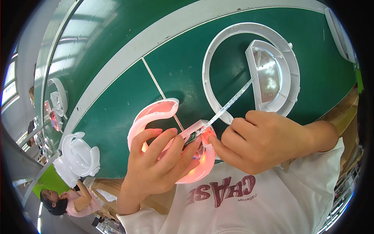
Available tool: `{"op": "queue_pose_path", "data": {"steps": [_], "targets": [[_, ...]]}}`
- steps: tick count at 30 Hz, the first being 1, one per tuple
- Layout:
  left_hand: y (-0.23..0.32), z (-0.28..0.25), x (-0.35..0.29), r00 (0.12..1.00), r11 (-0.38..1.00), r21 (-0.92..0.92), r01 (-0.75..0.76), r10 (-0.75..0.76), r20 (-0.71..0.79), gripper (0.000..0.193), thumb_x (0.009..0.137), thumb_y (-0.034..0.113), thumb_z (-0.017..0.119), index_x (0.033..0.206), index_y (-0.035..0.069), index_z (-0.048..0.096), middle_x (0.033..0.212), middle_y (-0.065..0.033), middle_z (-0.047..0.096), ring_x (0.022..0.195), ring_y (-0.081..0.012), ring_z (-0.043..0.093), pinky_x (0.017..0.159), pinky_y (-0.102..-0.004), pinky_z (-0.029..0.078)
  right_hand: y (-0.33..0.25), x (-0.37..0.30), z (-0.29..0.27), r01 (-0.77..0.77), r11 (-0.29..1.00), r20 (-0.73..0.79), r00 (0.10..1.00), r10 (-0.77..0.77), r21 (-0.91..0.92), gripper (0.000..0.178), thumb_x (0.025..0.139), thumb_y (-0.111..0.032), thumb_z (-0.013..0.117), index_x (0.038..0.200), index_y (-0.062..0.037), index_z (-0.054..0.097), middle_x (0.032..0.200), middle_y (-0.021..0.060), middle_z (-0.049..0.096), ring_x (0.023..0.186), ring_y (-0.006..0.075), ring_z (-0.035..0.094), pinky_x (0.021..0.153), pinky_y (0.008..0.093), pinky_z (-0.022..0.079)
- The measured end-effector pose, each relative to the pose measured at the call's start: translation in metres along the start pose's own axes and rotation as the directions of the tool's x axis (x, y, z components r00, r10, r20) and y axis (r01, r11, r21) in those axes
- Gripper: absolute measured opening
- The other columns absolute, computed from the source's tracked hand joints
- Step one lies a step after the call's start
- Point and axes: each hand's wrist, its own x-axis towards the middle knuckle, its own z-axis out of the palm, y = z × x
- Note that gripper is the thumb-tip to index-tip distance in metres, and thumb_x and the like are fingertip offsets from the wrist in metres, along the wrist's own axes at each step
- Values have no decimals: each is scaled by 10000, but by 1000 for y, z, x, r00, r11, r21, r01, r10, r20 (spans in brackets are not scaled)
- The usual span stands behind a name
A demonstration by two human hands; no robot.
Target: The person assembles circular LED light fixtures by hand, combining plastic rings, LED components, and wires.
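A curved pink plastic housing, glowing red inside, lies under my left hand. That hand's fingers are bent over the housing and grip it, beside a small dark circuit part. My right hand is closed, its thumb and forefinger pressed together at the housing's edge; what they pinch is hidden. Right by those fingertips ends a narrow pale strip, which stretches up to a white half-round housing with a shiny inside. Around that piece curves a large white plastic ring.
Left on the green tabletop sits another white plastic housing. A thin pale strip crosses the table toward the pink housing. At the far right edge stands a white curved part. A co-worker is at lower left.
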Motion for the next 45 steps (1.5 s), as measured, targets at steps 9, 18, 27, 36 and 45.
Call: {"op": "queue_pose_path", "data": {"steps": [9,18,27,36,45], "targets": [[2,-1,3,996,994,-79,78,-75,51,361,703,273,763,1013,86,756,997,-43,602,963,-251,598,865,-460,426,6,-3,-1,-2,999,41,999,0,52,278,768,-151,664,978,30,684,674,-5,496,573,106,455,447,234,274],[4,-10,19,985,983,-141,120,-101,137,382,662,264,784,989,72,739,1019,-64,610,1004,-264,605,859,-457,445,6,-6,-7,-28,998,51,998,26,54,280,769,-153,667,985,24,693,652,-8,479,562,101,439,446,240,270],[17,-25,-18,955,940,-171,294,-298,6,340,655,104,771,993,121,750,1103,-78,606,1052,-323,604,876,-466,464,-2,-20,0,-112,992,-196,973,122,60,379,668,-87,681,1024,38,718,670,-2,439,542,118,408,455,247,270],[21,-16,-6,980,981,1,196,-196,46,315,824,361,720,1063,160,758,1201,-116,551,1159,-333,550,974,-503,400,-11,-37,7,-109,987,-253,958,136,116,149,671,-120,652,766,-10,619,737,7,489,608,132,443,490,253,324],[22,-16,22,952,978,26,205,-206,228,392,812,475,696,1033,154,743,1191,-111,559,1201,-338,519,979,-523,374,-12,-41,10,-131,981,-297,940,169,144,157,675,-116,655,786,-7,630,733,8,491,614,130,454,499,254,340]]}}
